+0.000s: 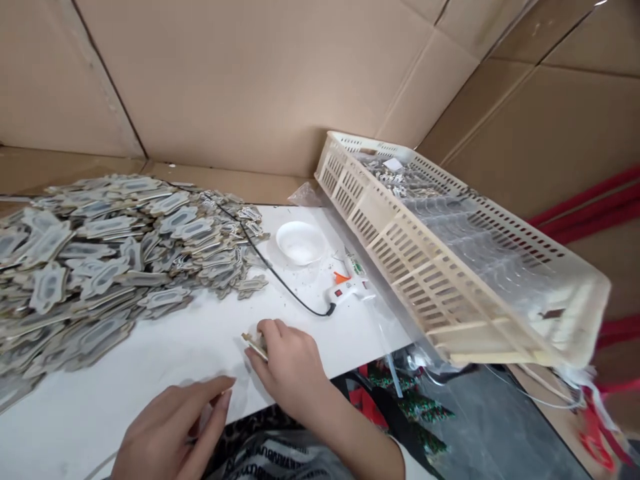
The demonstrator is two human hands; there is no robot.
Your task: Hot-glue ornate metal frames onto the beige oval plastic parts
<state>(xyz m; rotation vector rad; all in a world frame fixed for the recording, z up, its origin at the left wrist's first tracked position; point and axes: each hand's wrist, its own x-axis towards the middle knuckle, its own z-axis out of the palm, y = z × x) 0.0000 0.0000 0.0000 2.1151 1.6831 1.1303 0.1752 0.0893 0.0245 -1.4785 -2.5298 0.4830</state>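
Note:
My right hand (293, 363) is over the white table, its thumb and fingers closed on a small flat wooden piece (254, 345). The pale edge of the piece sticks out to the left, and the rest is hidden by my fingers. Lower left, my left hand (173, 430) is near the table's front edge, thumb and forefinger brought together at the tips. Whatever may be between those tips is too small to make out. Left of both hands spreads a large heap of flat, plaque-shaped wooden pieces (107, 267) with grey-white centres and scalloped outlines.
A white bowl (300, 244) stands beyond my right hand. A white glue gun (350, 291) with an orange trigger lies nearby, its black cord (280, 280) running across the heap. At right, a cream plastic crate (400, 267) holds clear packets. Cardboard walls (250, 80) surround the table.

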